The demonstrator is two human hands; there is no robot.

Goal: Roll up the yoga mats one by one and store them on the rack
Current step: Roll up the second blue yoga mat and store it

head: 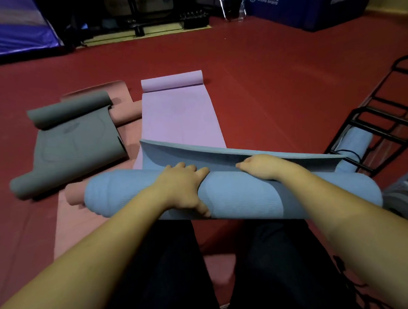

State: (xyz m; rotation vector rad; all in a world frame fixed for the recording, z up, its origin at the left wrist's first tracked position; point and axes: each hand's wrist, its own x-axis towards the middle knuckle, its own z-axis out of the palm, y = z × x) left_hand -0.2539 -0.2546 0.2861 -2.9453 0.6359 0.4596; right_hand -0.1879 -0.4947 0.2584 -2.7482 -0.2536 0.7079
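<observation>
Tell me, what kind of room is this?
Probably a gym or sports hall. Yoga mats, a grey mat and a lilac mat, lie on a red sports floor, a black rack stands nearby, and blue padded blocks sit at the back.

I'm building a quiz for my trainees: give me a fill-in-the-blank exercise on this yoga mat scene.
1. Both hands, the left hand and the right hand, rest on the ____ mat.
2. The mat lying straight ahead is ____.
3. The rack already holds a rolled ____ mat.

Missing words: blue; purple; blue
</observation>
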